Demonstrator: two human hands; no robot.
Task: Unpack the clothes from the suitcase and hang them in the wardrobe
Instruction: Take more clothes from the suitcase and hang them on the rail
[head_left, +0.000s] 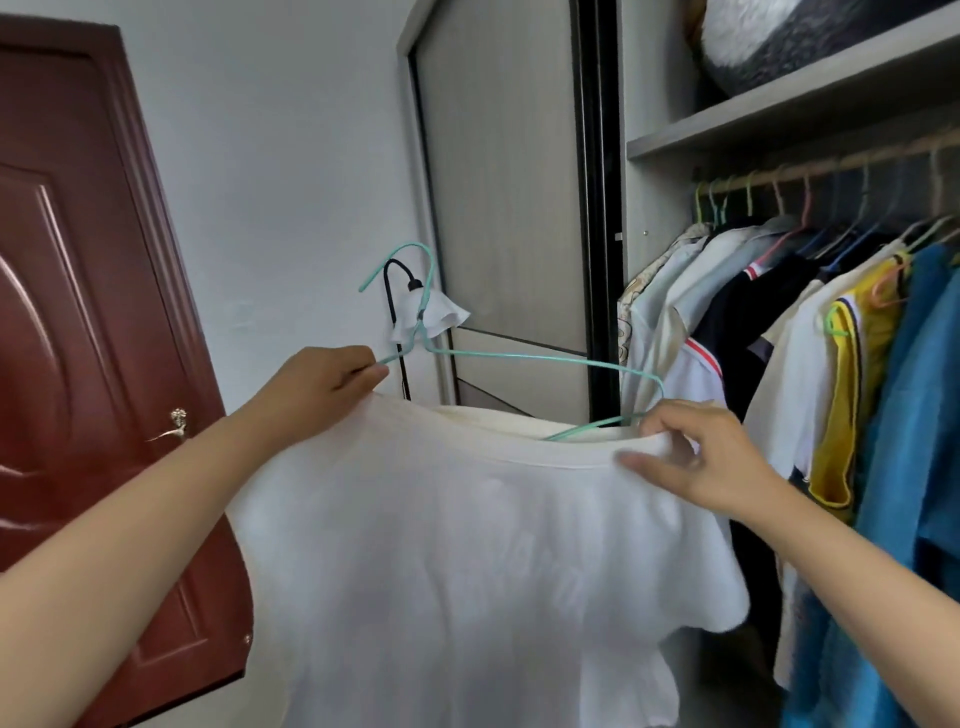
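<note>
Head view, and we're right in front of the open wardrobe (660, 218) with a white T-shirt (467, 561) held up between both hands. Our left hand (322, 384) has its fingers curled round the left end of a teal wire hanger (519, 357), pinching it together with the shirt's shoulder. Our right hand (711, 457) pinches the neckline of the shirt on the other side, thumb under the collar edge and fingers bent over it, just below the hanger's right bend. The hanger sits tilted, its hook up and to the left, its right arm dipping inside the neck opening while its left arm lies outside the cloth. The shirt hangs down in front of us, one short sleeve draped to the right. To the right we see the rail (831, 166) crowded with hanging clothes (779, 312): pale shirts, a black one, a yellow jersey, blue garments at the edge. Above the rail, a shelf (779, 114) carries a furry grey-and-white bundle (769, 36). Left of us stands a dark red door (88, 312) with a metal handle, and behind the hanger a floor lamp (431, 317) with a white shade against the wall.
</note>
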